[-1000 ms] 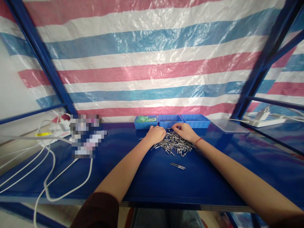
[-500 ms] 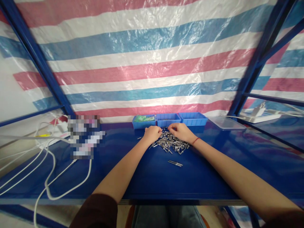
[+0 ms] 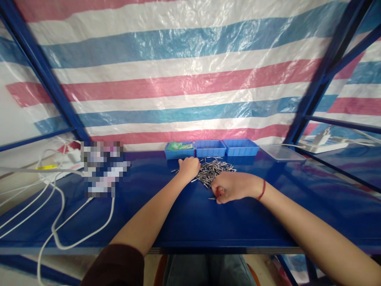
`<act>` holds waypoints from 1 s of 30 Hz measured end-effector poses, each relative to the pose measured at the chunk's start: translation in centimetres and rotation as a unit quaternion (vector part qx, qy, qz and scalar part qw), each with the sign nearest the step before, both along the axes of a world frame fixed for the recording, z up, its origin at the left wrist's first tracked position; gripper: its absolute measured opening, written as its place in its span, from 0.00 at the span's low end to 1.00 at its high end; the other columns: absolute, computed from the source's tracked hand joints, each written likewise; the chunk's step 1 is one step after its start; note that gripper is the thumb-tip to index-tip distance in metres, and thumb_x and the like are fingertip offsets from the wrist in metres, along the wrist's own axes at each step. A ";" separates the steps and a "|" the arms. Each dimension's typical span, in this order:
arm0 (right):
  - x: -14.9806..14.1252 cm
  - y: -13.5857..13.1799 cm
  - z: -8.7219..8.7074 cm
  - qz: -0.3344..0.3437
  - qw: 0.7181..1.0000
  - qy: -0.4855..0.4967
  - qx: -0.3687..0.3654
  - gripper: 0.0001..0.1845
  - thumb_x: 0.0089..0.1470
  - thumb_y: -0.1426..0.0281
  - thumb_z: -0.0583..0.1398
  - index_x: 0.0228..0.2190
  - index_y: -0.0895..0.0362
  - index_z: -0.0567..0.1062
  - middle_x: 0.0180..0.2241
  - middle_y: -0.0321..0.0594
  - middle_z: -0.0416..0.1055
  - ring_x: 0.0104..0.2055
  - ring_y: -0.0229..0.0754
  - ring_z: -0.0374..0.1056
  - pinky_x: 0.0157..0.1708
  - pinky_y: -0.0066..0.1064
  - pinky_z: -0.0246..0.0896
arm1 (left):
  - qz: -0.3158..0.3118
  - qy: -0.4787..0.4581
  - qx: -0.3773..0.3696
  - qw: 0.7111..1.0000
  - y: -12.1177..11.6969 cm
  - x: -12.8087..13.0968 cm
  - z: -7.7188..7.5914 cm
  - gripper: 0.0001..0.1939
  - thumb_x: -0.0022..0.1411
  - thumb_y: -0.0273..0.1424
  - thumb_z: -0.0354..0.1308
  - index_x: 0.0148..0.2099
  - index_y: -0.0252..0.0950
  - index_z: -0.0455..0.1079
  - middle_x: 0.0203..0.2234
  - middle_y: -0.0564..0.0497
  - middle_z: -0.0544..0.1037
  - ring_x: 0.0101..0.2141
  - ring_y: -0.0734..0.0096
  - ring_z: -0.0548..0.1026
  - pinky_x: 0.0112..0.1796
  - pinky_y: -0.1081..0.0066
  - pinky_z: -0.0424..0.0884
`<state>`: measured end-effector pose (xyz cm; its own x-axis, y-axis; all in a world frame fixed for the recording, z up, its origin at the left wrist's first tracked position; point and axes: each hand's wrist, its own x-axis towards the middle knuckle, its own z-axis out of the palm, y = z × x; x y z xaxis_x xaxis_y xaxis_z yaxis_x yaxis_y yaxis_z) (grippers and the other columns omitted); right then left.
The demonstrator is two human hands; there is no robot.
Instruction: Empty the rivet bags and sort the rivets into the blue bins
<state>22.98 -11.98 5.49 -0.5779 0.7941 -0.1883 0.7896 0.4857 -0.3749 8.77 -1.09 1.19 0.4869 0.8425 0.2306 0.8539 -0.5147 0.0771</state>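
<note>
A loose pile of silvery blind rivets lies on the blue tabletop. My left hand rests at the pile's left edge, its fingers curled down; whatever they hold is hidden. On the near side of the pile, my right hand is closed in a pinch low over the table, with a bit of shiny rivet showing at its fingers. The tip of a rivet sticks out to the left beneath this hand, which covers the rest of it.
Three blue bins stand behind the pile: the left bin holds green packets, the middle bin a few small parts, beside the right bin. A clear lid lies farther right. White cables loop across the left side.
My right hand has come from the back of the pile toward me, over the separate rivets in front, now mostly covered. The left hand stays by the pile. The view has shifted slightly.
</note>
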 end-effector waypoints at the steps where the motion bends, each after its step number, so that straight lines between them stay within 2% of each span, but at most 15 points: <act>1: 0.0 0.3 -0.1 -0.003 1.000 0.001 0.020 0.05 0.42 0.77 0.62 0.19 0.57 0.75 0.19 0.33 0.71 0.22 0.34 0.63 0.22 0.26 0.50 | 0.001 0.001 -0.002 1.000 -0.1 0.0 0.0 0.17 0.65 0.34 0.44 0.40 0.35 0.74 0.41 0.40 0.77 0.44 0.52 0.73 0.42 0.56 0.65; 9: 0.7 2.3 -1.3 -0.062 0.991 0.002 0.118 0.04 0.46 0.75 0.62 0.23 0.56 0.77 0.22 0.37 0.73 0.24 0.37 0.66 0.24 0.28 0.50 | 0.003 -0.028 -0.011 1.000 0.2 -0.1 -0.4 0.15 0.67 0.31 0.42 0.45 0.33 0.69 0.45 0.39 0.75 0.48 0.52 0.70 0.44 0.54 0.64; 13: 1.4 3.2 -1.8 -0.092 0.984 0.024 0.149 0.04 0.46 0.71 0.64 0.22 0.56 0.75 0.21 0.36 0.72 0.23 0.37 0.64 0.23 0.28 0.50 | -0.002 -0.132 -0.024 0.991 0.7 -0.3 -0.3 0.14 0.68 0.31 0.41 0.42 0.35 0.68 0.41 0.44 0.77 0.46 0.56 0.73 0.45 0.56 0.64; 15: 1.8 3.8 -1.9 -0.120 0.973 0.085 0.179 0.08 0.49 0.66 0.63 0.24 0.57 0.75 0.22 0.36 0.71 0.23 0.36 0.64 0.24 0.28 0.52 | -0.026 -0.222 -0.055 0.973 0.7 -0.2 -0.2 0.12 0.68 0.30 0.42 0.41 0.36 0.67 0.39 0.47 0.78 0.44 0.61 0.74 0.44 0.62 0.66; 18: 2.1 4.7 -2.1 -0.166 0.931 0.232 0.229 0.14 0.52 0.60 0.60 0.30 0.58 0.76 0.27 0.38 0.73 0.27 0.37 0.66 0.28 0.28 0.57 | -0.081 -0.339 -0.097 0.932 0.4 0.2 -0.1 0.10 0.67 0.30 0.44 0.38 0.35 0.66 0.36 0.48 0.78 0.39 0.68 0.75 0.42 0.70 0.67; 22: 2.1 5.6 -2.6 -0.198 0.882 0.370 0.213 0.21 0.52 0.53 0.57 0.30 0.59 0.75 0.29 0.40 0.74 0.26 0.35 0.64 0.27 0.28 0.60 | -0.124 -0.421 -0.120 0.891 -0.4 1.3 -0.4 0.09 0.65 0.30 0.46 0.36 0.34 0.66 0.32 0.49 0.77 0.34 0.71 0.74 0.37 0.72 0.68; 25: 2.0 5.9 -2.9 -0.206 0.866 0.401 0.218 0.22 0.53 0.53 0.55 0.28 0.59 0.74 0.27 0.39 0.73 0.23 0.34 0.62 0.24 0.28 0.59 | -0.140 -0.470 -0.133 0.862 -0.9 1.9 -0.7 0.10 0.65 0.31 0.46 0.36 0.34 0.67 0.33 0.49 0.77 0.34 0.72 0.74 0.37 0.73 0.68; 30: 2.1 5.9 -2.9 -0.208 0.860 0.389 0.256 0.16 0.55 0.60 0.55 0.30 0.59 0.75 0.31 0.41 0.75 0.29 0.38 0.67 0.31 0.30 0.62 | -0.132 -0.514 -0.186 0.827 -0.7 2.2 -1.3 0.09 0.64 0.32 0.49 0.40 0.33 0.68 0.34 0.48 0.77 0.32 0.73 0.74 0.36 0.73 0.69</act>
<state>25.06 -6.08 2.57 -0.0154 0.8265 0.5628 0.5413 0.4801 -0.6902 11.01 -1.81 -0.09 0.3730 0.8435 0.3865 0.1009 -0.4510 0.8868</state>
